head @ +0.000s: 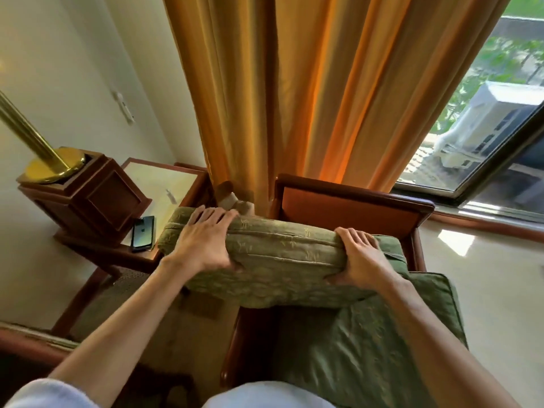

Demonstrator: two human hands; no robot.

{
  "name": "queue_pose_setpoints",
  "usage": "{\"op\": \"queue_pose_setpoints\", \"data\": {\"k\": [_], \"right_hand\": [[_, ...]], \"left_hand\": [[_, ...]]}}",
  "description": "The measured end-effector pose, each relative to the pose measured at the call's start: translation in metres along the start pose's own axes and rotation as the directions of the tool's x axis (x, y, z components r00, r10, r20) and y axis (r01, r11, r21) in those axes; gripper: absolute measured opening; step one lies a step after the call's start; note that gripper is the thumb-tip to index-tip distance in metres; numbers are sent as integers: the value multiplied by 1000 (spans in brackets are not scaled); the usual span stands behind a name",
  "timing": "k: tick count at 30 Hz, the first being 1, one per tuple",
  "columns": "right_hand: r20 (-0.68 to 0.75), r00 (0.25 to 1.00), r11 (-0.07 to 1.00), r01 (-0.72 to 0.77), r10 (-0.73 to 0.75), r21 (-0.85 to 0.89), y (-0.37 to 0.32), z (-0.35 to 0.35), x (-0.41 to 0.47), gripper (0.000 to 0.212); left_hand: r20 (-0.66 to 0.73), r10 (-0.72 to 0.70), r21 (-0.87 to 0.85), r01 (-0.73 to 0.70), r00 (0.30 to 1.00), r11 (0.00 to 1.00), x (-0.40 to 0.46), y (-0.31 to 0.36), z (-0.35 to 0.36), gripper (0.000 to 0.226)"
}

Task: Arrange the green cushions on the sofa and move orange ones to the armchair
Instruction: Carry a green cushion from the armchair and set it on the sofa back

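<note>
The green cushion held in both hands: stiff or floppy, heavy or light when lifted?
The green cushion looks soft: it dents under the left hand and right hand. Probably light, since fingertip grips at its ends carry it. It keeps a fairly straight span, so likely well stuffed.

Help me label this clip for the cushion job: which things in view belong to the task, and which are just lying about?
Part of the job:
- green cushion, gripped by the left hand and right hand
- second green cushion on the seat
- armchair with orange back

Just lying about:
- phone on the side table
- brass lamp base on its wooden stand
- orange curtain
</note>
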State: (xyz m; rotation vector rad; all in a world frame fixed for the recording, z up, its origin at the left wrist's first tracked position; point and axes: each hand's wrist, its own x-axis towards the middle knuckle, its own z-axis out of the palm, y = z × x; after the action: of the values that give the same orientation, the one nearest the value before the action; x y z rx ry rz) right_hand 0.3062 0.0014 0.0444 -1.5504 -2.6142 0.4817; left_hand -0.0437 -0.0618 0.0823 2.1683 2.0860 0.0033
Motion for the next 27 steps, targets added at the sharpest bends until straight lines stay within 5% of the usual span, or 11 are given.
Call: {"op": "queue_pose_setpoints", "data": {"k": [16, 27], "right_hand": [[-190, 957, 973, 230, -221, 27, -8, 8, 7, 84], [-83, 844, 844, 535, -530, 44, -127, 6, 5, 85]], "left_hand": [[-190, -236, -147, 210, 953, 967, -73, 26, 26, 100], [-232, -585, -257, 531, 777, 808, -230, -2, -2, 89]]}}
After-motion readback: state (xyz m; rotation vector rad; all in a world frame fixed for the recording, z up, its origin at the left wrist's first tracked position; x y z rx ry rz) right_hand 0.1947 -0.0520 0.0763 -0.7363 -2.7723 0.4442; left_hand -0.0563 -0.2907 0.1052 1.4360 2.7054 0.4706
